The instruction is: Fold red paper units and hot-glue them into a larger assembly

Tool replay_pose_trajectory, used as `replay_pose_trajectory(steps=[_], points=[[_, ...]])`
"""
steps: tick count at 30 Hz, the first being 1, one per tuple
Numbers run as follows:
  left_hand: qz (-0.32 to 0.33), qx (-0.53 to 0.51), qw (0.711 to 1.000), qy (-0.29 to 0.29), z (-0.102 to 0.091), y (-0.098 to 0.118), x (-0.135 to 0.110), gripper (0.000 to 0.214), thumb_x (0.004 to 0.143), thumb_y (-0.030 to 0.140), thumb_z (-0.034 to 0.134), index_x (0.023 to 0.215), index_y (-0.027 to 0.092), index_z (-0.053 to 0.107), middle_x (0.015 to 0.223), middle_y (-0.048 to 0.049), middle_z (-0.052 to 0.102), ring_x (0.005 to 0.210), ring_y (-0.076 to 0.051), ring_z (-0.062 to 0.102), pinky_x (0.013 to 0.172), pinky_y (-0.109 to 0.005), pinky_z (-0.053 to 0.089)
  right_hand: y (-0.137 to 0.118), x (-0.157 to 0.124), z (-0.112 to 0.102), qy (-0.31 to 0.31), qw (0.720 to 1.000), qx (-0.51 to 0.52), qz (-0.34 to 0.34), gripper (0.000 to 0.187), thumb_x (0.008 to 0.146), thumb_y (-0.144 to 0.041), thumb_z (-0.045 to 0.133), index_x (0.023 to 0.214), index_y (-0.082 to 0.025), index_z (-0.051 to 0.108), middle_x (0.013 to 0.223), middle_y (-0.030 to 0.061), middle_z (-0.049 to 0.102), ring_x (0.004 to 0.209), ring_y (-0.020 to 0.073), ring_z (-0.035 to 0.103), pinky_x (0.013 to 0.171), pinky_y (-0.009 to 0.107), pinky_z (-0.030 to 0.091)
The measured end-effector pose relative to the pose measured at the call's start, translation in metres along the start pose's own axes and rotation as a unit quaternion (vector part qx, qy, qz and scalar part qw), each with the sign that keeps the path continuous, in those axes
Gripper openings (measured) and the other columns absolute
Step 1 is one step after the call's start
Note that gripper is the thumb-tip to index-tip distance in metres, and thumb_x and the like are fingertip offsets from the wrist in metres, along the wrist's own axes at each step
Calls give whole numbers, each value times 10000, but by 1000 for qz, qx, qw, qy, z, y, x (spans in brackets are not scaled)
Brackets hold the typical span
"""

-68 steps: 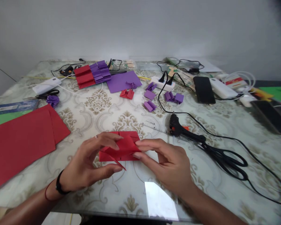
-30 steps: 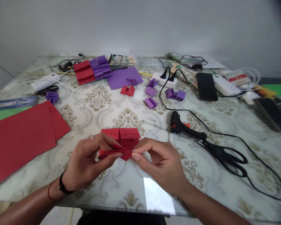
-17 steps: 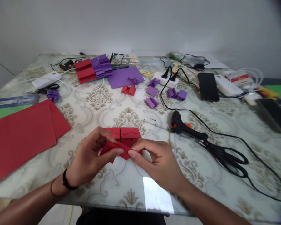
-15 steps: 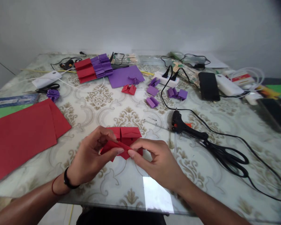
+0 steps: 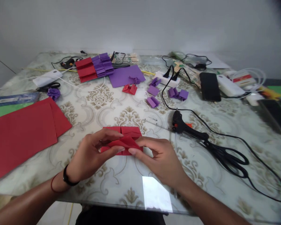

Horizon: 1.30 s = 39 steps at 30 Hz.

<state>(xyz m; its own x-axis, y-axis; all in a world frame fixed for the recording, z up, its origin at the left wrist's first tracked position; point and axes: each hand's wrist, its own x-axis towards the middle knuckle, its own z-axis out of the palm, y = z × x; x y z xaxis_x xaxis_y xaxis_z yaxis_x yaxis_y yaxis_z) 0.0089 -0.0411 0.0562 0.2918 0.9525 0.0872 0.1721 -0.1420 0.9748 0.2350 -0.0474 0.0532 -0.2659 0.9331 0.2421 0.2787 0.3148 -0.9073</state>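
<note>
Between both hands is a small folded red paper piece [image 5: 126, 143], held by its edges just above the table. My left hand [image 5: 96, 153] pinches its left side between thumb and fingers. On the opposite side, my right hand [image 5: 158, 156] grips it with thumb and forefinger. Under and behind it lie creased red paper strips [image 5: 131, 129], partly covered by the held piece and my fingers. Large red paper sheets [image 5: 25, 134] rest to the left of my left hand. A black hot glue gun [image 5: 187, 128] lies to the right, close to black-handled scissors [image 5: 227, 157].
Several folded purple pieces [image 5: 153, 101] and a small red folded piece [image 5: 129, 89] lie mid-table. Behind are a purple sheet [image 5: 124, 76], pleated red paper [image 5: 86, 69] and a white power strip [image 5: 167, 79]. A black phone [image 5: 209, 86] and the glue gun's cord [image 5: 243, 137] occupy the right.
The held red paper has been turned and its folds now spread wider toward the camera. My left fingers have straightened somewhat over it; both hands stay in nearly the same place.
</note>
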Motion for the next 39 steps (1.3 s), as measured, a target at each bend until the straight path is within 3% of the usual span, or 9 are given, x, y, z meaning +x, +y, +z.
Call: replay_pose_trajectory(steps=[6,11,18,29,33,39], points=[[150,65,986,43,-7,1,-5,144,924,248,834,1025,246,732,980,-14,806,889,-176,791,783,-258,633,5,-1,-1,91,987,5,-134,150,908,-63,767,893,-201,823,850,34,827,742,158,766,701,266,613],[251,121,960,6,-16,9,-5,181,962,125,743,1065,273,763,1035,-38,824,901,-207,801,764,-303,646,4,4,-7,47,980,-1,-193,222,911,-44,748,1034,-200,845,908,74,831,818,208,763,750,361,642],[240,102,964,-57,-15,13,-3,243,974,163,732,1155,316,782,1097,-61,827,1023,-265,807,944,-435,670,0,4,-11,25,972,-56,-226,271,946,-45,701,1093,-218,848,943,77,852,816,218,778,733,377,672],[264,115,957,-40,-19,20,-3,266,998,187,711,1201,336,800,1065,-39,852,998,-270,825,897,-451,704,-1,-2,-6,45,966,-56,-247,243,906,-9,703,1024,-183,824,890,85,850,758,208,768,694,359,667],[255,107,958,-70,-21,20,-2,274,1011,175,688,1215,327,791,1117,-67,849,1049,-288,823,921,-453,696,-3,0,-7,12,976,-43,-214,224,915,-52,701,1035,-204,815,890,71,828,800,209,763,735,357,660],[252,117,956,-98,-23,19,0,316,994,165,705,1238,355,774,1163,-69,841,1065,-295,820,941,-466,690,-8,1,-15,-69,984,-7,-164,366,902,-254,783,1263,-198,755,1136,108,825,1050,272,786,931,407,663]])
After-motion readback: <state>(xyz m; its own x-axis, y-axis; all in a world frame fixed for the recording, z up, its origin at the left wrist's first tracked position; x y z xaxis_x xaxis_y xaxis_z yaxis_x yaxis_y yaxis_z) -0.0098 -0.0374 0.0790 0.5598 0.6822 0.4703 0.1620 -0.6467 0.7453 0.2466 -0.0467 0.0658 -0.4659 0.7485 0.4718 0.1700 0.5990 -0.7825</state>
